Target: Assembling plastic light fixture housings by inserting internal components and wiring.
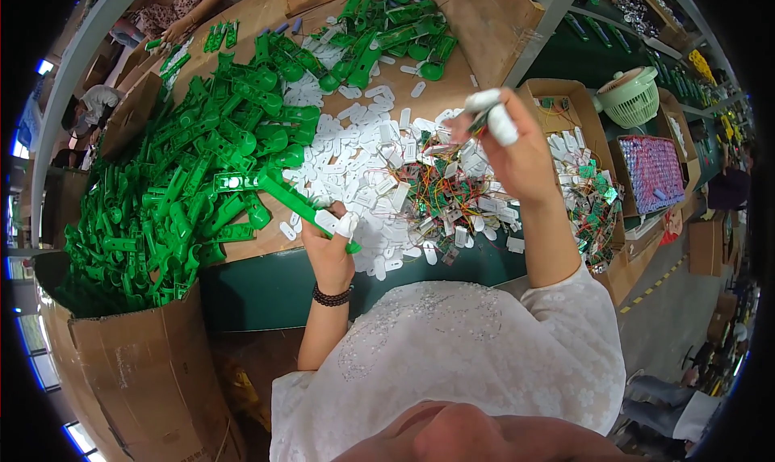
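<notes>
My left hand (327, 256) is closed around a long green plastic housing (284, 194), which slants up and to the left. A white oval plastic piece (325, 221) lies against the housing at my fingers, and a white covering wraps my thumb. Raised above the table, my right hand (523, 159) has white coverings on its fingertips. Its fingers pinch a small dark object (479, 125), too blurred to name. Below that hand sits a tangled heap of small circuit boards with coloured wires (440, 192). White oval pieces (343, 159) are spread between the two hands.
A large pile of green housings (202, 147) covers the table's left side, beside a tall cardboard box (145, 365). At right stand a box of wired boards (593, 200), a pale green basket (630, 99) and a tray of pinkish-purple items (652, 171). Another person's arm (190, 22) reaches in at upper left.
</notes>
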Demonstrator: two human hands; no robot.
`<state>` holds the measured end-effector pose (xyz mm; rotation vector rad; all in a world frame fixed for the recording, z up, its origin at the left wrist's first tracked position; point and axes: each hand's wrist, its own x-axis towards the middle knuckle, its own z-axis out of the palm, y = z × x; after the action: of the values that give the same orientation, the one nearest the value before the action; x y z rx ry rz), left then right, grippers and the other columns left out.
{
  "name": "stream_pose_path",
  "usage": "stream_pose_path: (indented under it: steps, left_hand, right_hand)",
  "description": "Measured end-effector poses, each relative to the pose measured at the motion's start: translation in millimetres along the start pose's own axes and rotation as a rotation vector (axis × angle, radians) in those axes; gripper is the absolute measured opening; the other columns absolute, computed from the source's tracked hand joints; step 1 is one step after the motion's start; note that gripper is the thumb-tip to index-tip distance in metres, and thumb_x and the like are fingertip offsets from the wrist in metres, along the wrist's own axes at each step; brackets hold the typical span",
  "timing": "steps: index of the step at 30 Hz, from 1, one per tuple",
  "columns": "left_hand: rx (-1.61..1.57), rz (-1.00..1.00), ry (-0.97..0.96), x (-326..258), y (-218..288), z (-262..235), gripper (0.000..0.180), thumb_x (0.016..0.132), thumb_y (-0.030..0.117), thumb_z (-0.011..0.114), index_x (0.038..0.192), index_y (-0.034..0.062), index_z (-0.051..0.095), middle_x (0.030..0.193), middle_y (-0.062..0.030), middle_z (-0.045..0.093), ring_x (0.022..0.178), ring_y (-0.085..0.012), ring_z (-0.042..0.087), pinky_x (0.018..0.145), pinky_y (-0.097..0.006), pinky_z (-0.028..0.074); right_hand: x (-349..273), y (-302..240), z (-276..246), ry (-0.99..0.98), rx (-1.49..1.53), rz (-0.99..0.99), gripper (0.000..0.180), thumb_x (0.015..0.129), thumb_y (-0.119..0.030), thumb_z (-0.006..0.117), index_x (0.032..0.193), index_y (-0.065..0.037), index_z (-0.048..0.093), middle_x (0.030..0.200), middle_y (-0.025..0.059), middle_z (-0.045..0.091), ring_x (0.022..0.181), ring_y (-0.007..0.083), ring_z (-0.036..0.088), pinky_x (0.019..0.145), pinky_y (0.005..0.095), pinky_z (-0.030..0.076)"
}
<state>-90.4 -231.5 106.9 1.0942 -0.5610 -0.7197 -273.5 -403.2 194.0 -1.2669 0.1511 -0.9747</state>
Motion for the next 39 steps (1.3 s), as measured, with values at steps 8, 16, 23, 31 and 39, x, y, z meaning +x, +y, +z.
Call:
stream_pose_path:
  steps: [8, 16, 23, 31, 39]
  left_hand:
    - [-0.116, -0.091, -0.218, 9, 35, 18, 0.027, 0.077, 0.006, 0.062, 0.098, 0.0020, 0.045, 0.095, -0.0145, 0.062, 0.078, -0.0135, 0.056, 0.073, -0.026, 0.044]
    - [0.147, -0.105, -0.280, 0, 38, 15, 0.036, 0.069, 0.002, 0.068, 0.099, -0.0020, 0.048, 0.090, -0.0115, 0.064, 0.078, -0.0146, 0.061, 0.070, -0.027, 0.050]
    - [0.275, 0.013, -0.151, -9, 32, 26, 0.030, 0.068, 0.002, 0.068, 0.090, 0.0001, 0.048, 0.082, -0.0090, 0.064, 0.072, -0.0150, 0.062, 0.068, -0.026, 0.050]
    - [0.447, 0.132, 0.058, -7, 11, 22, 0.039, 0.064, -0.003, 0.066, 0.098, 0.0000, 0.047, 0.080, -0.0063, 0.064, 0.065, -0.0105, 0.057, 0.058, -0.025, 0.047]
    - [-0.432, -0.267, -0.267, -1, 23, 11, 0.041, 0.090, 0.023, 0.048, 0.122, 0.0017, 0.036, 0.114, -0.0105, 0.049, 0.099, -0.0198, 0.051, 0.084, -0.033, 0.044]
  right_hand:
    - [-36, 43, 40, -0.211, -0.250, 0.329, 0.028, 0.085, -0.003, 0.053, 0.109, 0.000, 0.041, 0.084, 0.0024, 0.057, 0.071, 0.0037, 0.047, 0.062, 0.0186, 0.038]
    - [-36, 56, 45, -0.233, -0.601, 0.127, 0.015, 0.072, 0.001, 0.049, 0.085, -0.001, 0.056, 0.075, 0.0084, 0.055, 0.072, 0.0173, 0.058, 0.062, 0.0288, 0.045]
    - [-48, 68, 59, -0.059, -0.085, 0.384, 0.014, 0.083, 0.002, 0.048, 0.096, 0.000, 0.048, 0.080, 0.0065, 0.056, 0.063, 0.0099, 0.059, 0.054, 0.0200, 0.044]
    - [-56, 88, 61, -0.014, -0.304, 0.277, 0.016, 0.076, 0.004, 0.051, 0.092, 0.003, 0.051, 0.080, 0.0073, 0.050, 0.062, 0.0108, 0.059, 0.049, 0.0215, 0.044]
    - [-42, 68, 59, -0.108, -0.760, -0.060, 0.027, 0.064, 0.007, 0.055, 0.091, 0.002, 0.055, 0.075, 0.0082, 0.050, 0.059, 0.0177, 0.051, 0.053, 0.0273, 0.042]
